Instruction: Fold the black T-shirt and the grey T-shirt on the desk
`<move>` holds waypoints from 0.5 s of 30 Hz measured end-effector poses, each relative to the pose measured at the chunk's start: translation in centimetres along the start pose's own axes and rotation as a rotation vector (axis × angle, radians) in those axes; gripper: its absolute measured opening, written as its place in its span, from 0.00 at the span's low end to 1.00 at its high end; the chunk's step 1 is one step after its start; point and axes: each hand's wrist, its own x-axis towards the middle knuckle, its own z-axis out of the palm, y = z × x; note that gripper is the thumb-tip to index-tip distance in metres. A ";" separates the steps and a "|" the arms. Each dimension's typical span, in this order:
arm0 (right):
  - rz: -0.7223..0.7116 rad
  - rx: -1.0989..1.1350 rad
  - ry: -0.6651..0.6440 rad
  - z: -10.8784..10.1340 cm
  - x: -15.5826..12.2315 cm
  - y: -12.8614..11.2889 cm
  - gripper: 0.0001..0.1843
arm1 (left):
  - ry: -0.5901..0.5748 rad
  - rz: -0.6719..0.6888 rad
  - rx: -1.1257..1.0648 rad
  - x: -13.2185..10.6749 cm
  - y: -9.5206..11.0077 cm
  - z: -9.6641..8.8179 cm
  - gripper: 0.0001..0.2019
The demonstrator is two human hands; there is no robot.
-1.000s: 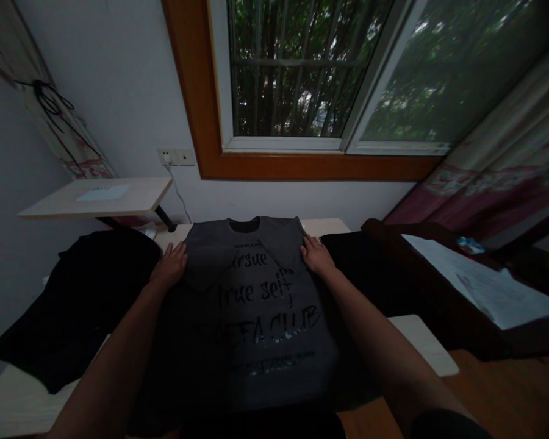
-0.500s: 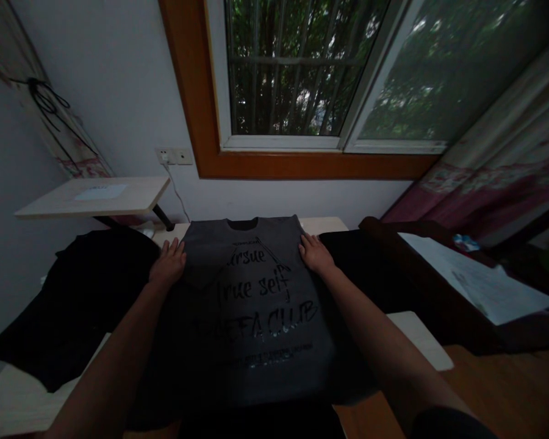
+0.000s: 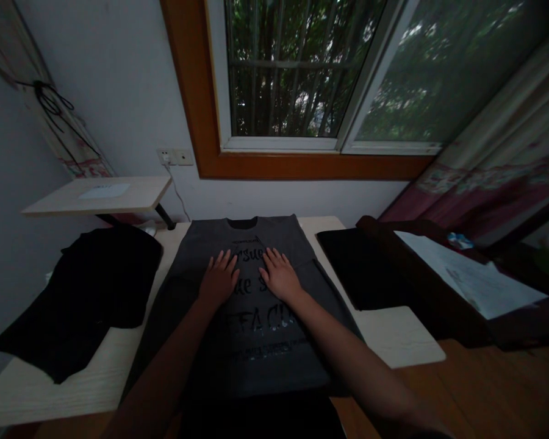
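A dark grey T-shirt with black lettering lies spread face up across the table, its neckline toward the wall. My left hand rests flat on the left part of the print, fingers stretched out. On the right part of the print lies my right hand, also flat with fingers apart. Neither hand grips the fabric, and my hands and forearms cover some of the lettering.
A crumpled black garment lies left on the pale wooden table, below a raised shelf bearing a paper. To the right is a flat black item. Further right, a white sheet lies on dark furniture.
Both hands have moved inward from the shirt's side edges near the shoulders onto the printed front. The shirt's body lies in nearly the same place.
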 end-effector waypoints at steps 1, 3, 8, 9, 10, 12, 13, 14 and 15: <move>-0.006 0.007 0.006 0.0 -0.3 0.1 0.30 | -0.006 0.007 -0.004 -0.4 0.1 0.0 0.26; -0.018 0.013 0.008 -0.2 -1.0 0.8 0.29 | -0.017 0.034 -0.002 -1.4 -0.3 -0.2 0.26; 0.000 0.009 -0.019 -1.6 -3.3 3.7 0.27 | -0.058 0.098 0.003 -4.6 -2.4 -1.2 0.25; 0.010 0.009 -0.019 -1.9 -3.9 4.3 0.27 | -0.065 0.103 -0.001 -5.3 -3.0 -1.4 0.25; 0.017 0.009 -0.019 -2.3 -4.4 5.0 0.27 | -0.070 0.103 -0.005 -6.1 -3.6 -1.7 0.25; 0.027 0.010 -0.012 -3.0 -5.6 6.3 0.27 | -0.070 0.081 -0.009 -7.7 -5.1 -2.1 0.26; 0.029 0.010 -0.010 -3.4 -6.2 6.9 0.27 | -0.069 0.063 -0.010 -8.6 -5.8 -2.3 0.26; 0.031 0.008 -0.011 -3.7 -6.7 7.4 0.28 | -0.069 0.042 -0.012 -9.4 -6.6 -2.5 0.26; 0.033 0.006 -0.014 -4.0 -7.2 7.9 0.29 | -0.069 0.023 -0.017 -10.1 -7.2 -2.7 0.27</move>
